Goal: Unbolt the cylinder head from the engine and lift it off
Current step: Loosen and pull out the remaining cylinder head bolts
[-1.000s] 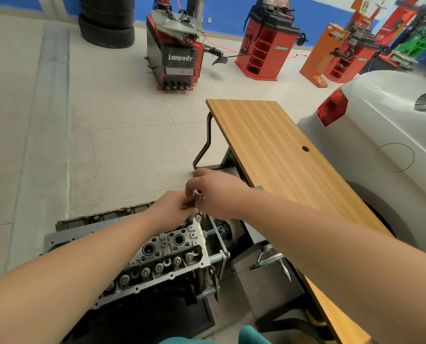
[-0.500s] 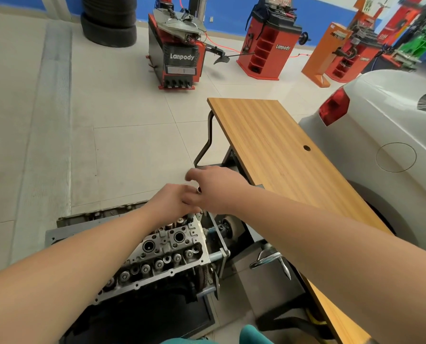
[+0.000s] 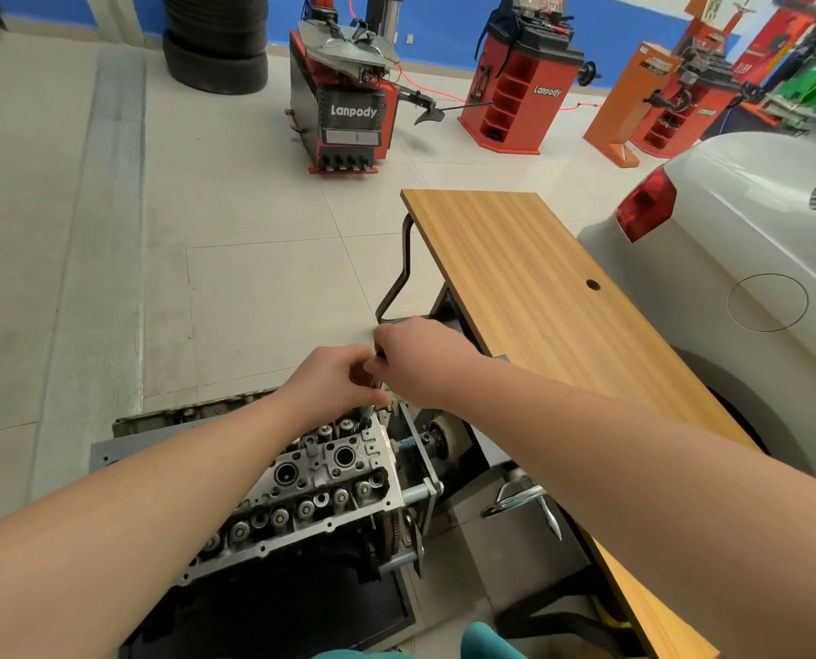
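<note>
The grey cylinder head sits on the engine, mounted on a stand, low in the middle of the view, its valve springs and plug holes facing up. Both hands meet above its far right corner. My left hand and my right hand pinch a thin metal shaft, a bolt or a tool, that stands upright with its lower end at the head's corner. Fingers hide most of the shaft.
A wooden table runs along the right of the engine stand. A white car stands beyond it. A metal lever juts out below the table. Red tyre machines and stacked tyres stand far off.
Both hands stay at the head's far corner on the shaft. The right hand has shifted slightly up and over the left; more of the shaft shows beneath the hands.
</note>
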`<state>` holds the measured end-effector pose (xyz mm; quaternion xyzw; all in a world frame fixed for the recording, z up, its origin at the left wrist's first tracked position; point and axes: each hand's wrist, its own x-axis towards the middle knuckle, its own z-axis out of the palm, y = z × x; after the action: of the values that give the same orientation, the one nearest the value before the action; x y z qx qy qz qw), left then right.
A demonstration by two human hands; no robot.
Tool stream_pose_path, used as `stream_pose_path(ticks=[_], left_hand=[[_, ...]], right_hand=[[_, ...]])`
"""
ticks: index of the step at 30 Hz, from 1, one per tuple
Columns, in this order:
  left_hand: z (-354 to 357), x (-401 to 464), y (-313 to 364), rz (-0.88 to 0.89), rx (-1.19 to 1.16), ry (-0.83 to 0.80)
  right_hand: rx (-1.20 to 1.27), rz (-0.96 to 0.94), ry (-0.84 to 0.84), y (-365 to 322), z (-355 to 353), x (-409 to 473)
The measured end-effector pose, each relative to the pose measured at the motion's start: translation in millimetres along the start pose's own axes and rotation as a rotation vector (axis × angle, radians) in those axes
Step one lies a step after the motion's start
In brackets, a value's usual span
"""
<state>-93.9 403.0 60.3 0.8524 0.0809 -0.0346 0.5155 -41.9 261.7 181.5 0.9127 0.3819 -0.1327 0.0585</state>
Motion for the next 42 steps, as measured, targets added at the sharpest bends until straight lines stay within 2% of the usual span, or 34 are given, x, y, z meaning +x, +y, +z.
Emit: stream_pose_path(ticks=[5,8,11,14,18,21,24,28,30,33,36,40,42], left_hand=[[3.6,-2.1,-6.7,0.021,0.018,-0.108],[2.1,-2.5,-1.4,0.041,0.070,-0.078],[6.7,2.8,-0.7,0.047,0.052,-0.048],[6.8,3.1,-0.1,0.023,0.024,-0.032],[2.4,-1.6,0.9,0.052,0.044,-0.087],[-0.8,0.9,3.6,0.039,0.096,-0.048],[1.9,4.3,1.9,0.049,0.027,-0.009],[3.2,-0.4,-0.1,0.068,-0.012,-0.072],[1.0,-0.5,-0.2,0.060,0.019,-0.090],[-0.4,1.1,2.7,0.054,0.045,-0.053],[2.6,0.6,3.2,0.013,0.015,0.017],[3.2,-3.2,-1.5,0.018,-0.026,-0.048],[2.3,-4.1,-2.5,0.031,0.031,-0.076]], right_hand=[[0.124,-0.140,-0.073,5.8,-4.1,-5.0],[0.135,-0.073,-0.005,4.6,-3.0,-5.0],[-0.039,0.008,0.005,2.3,-0.9,-1.1],[-0.048,-0.111,-0.032,2.7,-1.3,-3.2],[0.071,-0.249,-0.074,9.7,-4.8,-8.5],[0.125,-0.167,0.024,9.6,-1.7,-7.2],[0.008,-0.026,0.030,5.3,1.0,-3.2],[0.034,-0.150,-0.001,9.0,1.5,-5.8],[0.127,-0.207,-0.005,13.8,-0.5,-8.9],[0.144,-0.098,0.069,9.8,1.2,-8.6],[-0.001,0.020,0.046,2.7,1.6,-5.0],[0.018,-0.144,0.000,5.8,0.9,-8.2],[0.092,-0.187,0.011,9.9,1.7,-9.9]])
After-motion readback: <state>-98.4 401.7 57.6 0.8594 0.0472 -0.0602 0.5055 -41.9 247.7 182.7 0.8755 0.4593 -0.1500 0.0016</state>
